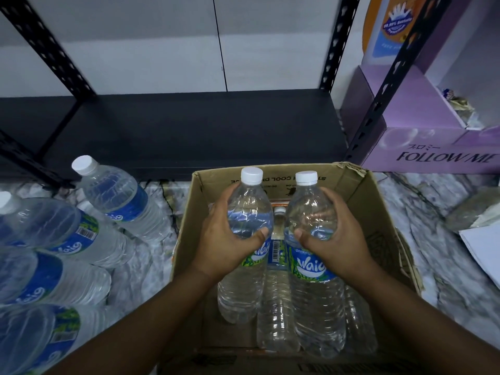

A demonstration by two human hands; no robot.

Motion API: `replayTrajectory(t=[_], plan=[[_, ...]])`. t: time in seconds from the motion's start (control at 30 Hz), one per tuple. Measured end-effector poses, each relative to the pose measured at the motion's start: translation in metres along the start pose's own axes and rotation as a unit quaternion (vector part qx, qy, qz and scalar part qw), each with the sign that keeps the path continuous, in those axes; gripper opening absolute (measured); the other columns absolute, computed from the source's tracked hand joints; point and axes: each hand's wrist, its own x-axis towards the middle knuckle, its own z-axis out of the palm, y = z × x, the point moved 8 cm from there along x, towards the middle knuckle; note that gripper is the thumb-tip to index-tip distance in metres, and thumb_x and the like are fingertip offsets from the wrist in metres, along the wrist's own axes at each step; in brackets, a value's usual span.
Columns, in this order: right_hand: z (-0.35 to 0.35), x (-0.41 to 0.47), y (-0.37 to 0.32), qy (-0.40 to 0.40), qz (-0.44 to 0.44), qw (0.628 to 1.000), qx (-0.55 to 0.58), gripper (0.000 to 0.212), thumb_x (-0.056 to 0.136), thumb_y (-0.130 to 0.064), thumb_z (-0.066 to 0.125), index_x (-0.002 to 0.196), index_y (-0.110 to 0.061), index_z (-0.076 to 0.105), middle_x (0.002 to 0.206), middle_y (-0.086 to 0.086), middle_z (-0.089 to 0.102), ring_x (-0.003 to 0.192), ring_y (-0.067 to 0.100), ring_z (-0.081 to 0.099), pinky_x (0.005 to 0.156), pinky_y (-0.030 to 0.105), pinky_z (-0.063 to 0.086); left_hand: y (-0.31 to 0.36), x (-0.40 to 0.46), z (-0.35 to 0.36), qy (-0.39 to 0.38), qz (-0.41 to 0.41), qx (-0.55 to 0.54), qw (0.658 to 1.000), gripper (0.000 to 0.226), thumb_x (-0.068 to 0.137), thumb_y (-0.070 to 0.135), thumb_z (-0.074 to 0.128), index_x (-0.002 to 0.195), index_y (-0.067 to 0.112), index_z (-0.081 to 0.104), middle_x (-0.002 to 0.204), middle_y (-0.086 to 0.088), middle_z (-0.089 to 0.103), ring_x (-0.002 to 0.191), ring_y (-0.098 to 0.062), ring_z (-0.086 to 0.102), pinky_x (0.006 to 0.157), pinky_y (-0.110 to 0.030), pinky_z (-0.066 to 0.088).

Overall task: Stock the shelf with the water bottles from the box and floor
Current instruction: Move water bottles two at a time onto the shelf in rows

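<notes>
Over the open cardboard box (384, 212) on the marbled floor (433, 266), your left hand (230, 247) wraps around the upper body of one water bottle (243, 288), fingers curled behind it and thumb pressed across the front just above the label. Your right hand (332, 239) grips a second bottle (313, 293) the same way, thumb across its front, fingers closed round the far side. Both bottles stand nearly upright, white caps pointing toward the shelf, side by side with a narrow gap between them. Down in that gap, a third bottle (277, 307) lies inside the box, and another shows dimly at the box's right side, behind the bottle you hold there. To your left, several more bottles (89, 234) lie on the floor near the box, labels blue and green. Ahead of the box, the low black shelf board (203, 125) sits between perforated black uprights (335, 41). A purple carton (433, 147) stands just beside the shelf, to the right.
</notes>
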Motion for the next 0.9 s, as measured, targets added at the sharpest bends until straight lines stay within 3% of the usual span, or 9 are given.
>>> replayTrajectory(t=[0.07, 0.13, 0.23, 0.33, 0.43, 0.6, 0.77, 0.9], plan=[[-0.001, -0.001, -0.007, 0.001, -0.002, 1.000, 0.005, 0.081, 0.063, -0.042, 0.082, 0.133, -0.037, 0.041, 0.121, -0.010, 0.058, 0.110, 0.006, 0.057, 0.090, 0.031, 0.049, 0.006, -0.001, -0.005, 0.007, 0.002, -0.001, 1.000, 0.079, 0.061, 0.049, 0.077, 0.127, 0.057, 0.034, 0.125, 0.008, 0.057, 0.114, -0.008, 0.058, 0.093, -0.037, 0.053], [-0.003, -0.001, -0.019, 0.007, -0.013, 1.000, 0.009, 0.076, 0.065, -0.035, 0.084, 0.127, -0.044, 0.041, 0.117, -0.015, 0.059, 0.108, 0.003, 0.059, 0.090, 0.029, 0.051, 0.016, -0.001, -0.012, 0.015, 0.009, -0.009, 1.000, 0.079, 0.062, 0.049, 0.076, 0.129, 0.055, 0.035, 0.127, 0.009, 0.057, 0.117, -0.011, 0.058, 0.094, -0.043, 0.053], [-0.014, -0.001, -0.044, 0.027, -0.037, 0.999, 0.012, 0.074, 0.070, -0.013, 0.084, 0.121, -0.046, 0.041, 0.109, -0.029, 0.058, 0.103, -0.012, 0.056, 0.085, 0.012, 0.047, 0.040, -0.003, -0.021, 0.020, 0.026, -0.010, 0.999, 0.076, 0.065, 0.041, 0.078, 0.130, 0.046, 0.040, 0.122, 0.019, 0.056, 0.114, -0.007, 0.058, 0.092, -0.031, 0.053], [-0.027, 0.001, -0.075, 0.038, -0.066, 0.997, -0.001, 0.074, 0.071, -0.007, 0.083, 0.115, -0.050, 0.042, 0.105, -0.043, 0.056, 0.100, -0.015, 0.056, 0.080, 0.002, 0.042, 0.064, -0.007, -0.032, 0.017, 0.030, -0.033, 0.999, 0.076, 0.066, 0.037, 0.079, 0.128, 0.052, 0.037, 0.122, 0.016, 0.057, 0.112, -0.007, 0.060, 0.084, -0.023, 0.053], [-0.038, -0.001, -0.111, 0.044, -0.078, 0.996, 0.007, 0.077, 0.070, -0.011, 0.085, 0.118, -0.051, 0.040, 0.112, -0.033, 0.057, 0.103, -0.009, 0.058, 0.081, 0.005, 0.044, 0.091, -0.011, -0.048, 0.026, 0.030, -0.044, 0.998, 0.076, 0.063, 0.045, 0.075, 0.127, 0.054, 0.035, 0.125, 0.009, 0.057, 0.113, -0.009, 0.060, 0.090, -0.032, 0.054], [-0.059, -0.009, -0.175, 0.052, -0.080, 0.995, 0.005, 0.075, 0.063, -0.045, 0.077, 0.125, -0.054, 0.036, 0.120, -0.032, 0.052, 0.110, -0.005, 0.056, 0.087, 0.016, 0.049, 0.148, -0.018, -0.082, 0.041, 0.022, -0.056, 0.997, 0.074, 0.059, 0.050, 0.073, 0.120, 0.066, 0.035, 0.116, 0.028, 0.057, 0.107, -0.001, 0.061, 0.087, -0.027, 0.054], [-0.079, -0.016, -0.240, 0.044, -0.081, 0.996, 0.012, 0.071, 0.064, -0.032, 0.078, 0.120, -0.052, 0.038, 0.117, -0.027, 0.053, 0.107, -0.007, 0.057, 0.085, 0.011, 0.048, 0.208, -0.023, -0.118, 0.050, 0.019, -0.055, 0.997, 0.074, 0.061, 0.047, 0.074, 0.122, 0.064, 0.035, 0.119, 0.025, 0.057, 0.110, -0.005, 0.060, 0.091, -0.034, 0.054], [-0.100, -0.022, -0.296, 0.043, -0.070, 0.996, 0.022, 0.070, 0.063, -0.035, 0.077, 0.122, -0.046, 0.040, 0.116, -0.023, 0.055, 0.106, -0.007, 0.057, 0.083, 0.009, 0.047, 0.262, -0.026, -0.146, 0.049, 0.003, -0.056, 0.997, 0.075, 0.061, 0.047, 0.075, 0.122, 0.064, 0.035, 0.120, 0.023, 0.057, 0.109, -0.003, 0.060, 0.088, -0.027, 0.054]])
